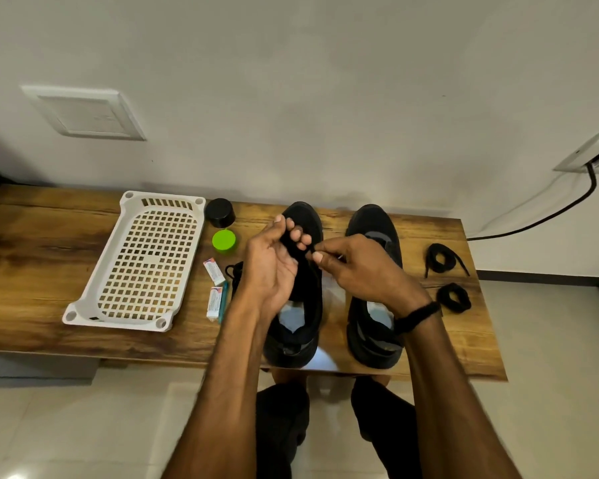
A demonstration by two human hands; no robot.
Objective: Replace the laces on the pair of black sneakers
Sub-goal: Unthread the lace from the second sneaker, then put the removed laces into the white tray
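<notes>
Two black sneakers stand side by side on the wooden table (pixel 42 257), toes toward the wall. My left hand (pixel 274 264) curls its fingers round the upper part of the left sneaker (pixel 300 326), near the tongue. My right hand (pixel 353 267) pinches something small and dark, apparently a lace end, just above that sneaker's eyelets. The right sneaker (pixel 374 340) stands untouched, partly behind my right wrist. A loose black lace (pixel 443 259) and a coiled black lace (pixel 453 298) lie to its right. Another black lace (pixel 235 271) shows left of my left wrist.
A white perforated plastic tray (pixel 142 264) lies at the left of the table. Beside it are a black jar (pixel 219 213), a green lid (pixel 224 240), two small white tubes (pixel 214 271) and a teal pen-like item (pixel 223 304). A black cable (pixel 550 216) runs along the wall at right.
</notes>
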